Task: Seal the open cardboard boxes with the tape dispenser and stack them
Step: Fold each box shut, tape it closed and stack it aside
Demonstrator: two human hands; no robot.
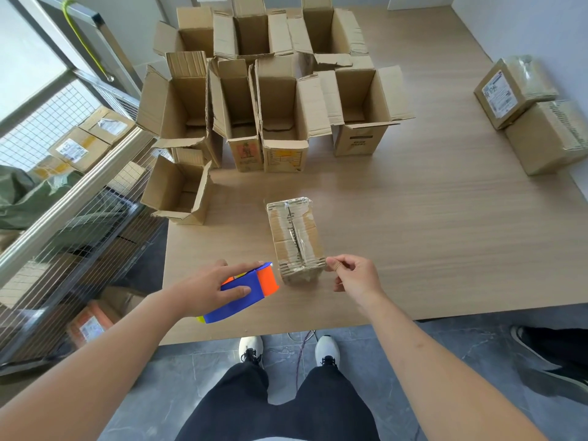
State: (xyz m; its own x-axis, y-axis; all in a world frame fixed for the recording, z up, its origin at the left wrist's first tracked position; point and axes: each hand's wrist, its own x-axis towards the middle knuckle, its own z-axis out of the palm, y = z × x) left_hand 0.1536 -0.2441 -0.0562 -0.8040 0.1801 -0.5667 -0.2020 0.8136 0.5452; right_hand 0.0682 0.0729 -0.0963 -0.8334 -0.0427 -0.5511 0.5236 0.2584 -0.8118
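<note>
Tape dispenser (245,289) half-hidden under left hand (208,289); tape strip indiscernible.

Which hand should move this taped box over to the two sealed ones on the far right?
Probably the right hand. It already touches the taped box at its near right corner and is on the side of the stacked sealed boxes. The left hand grips the tape dispenser.
</note>
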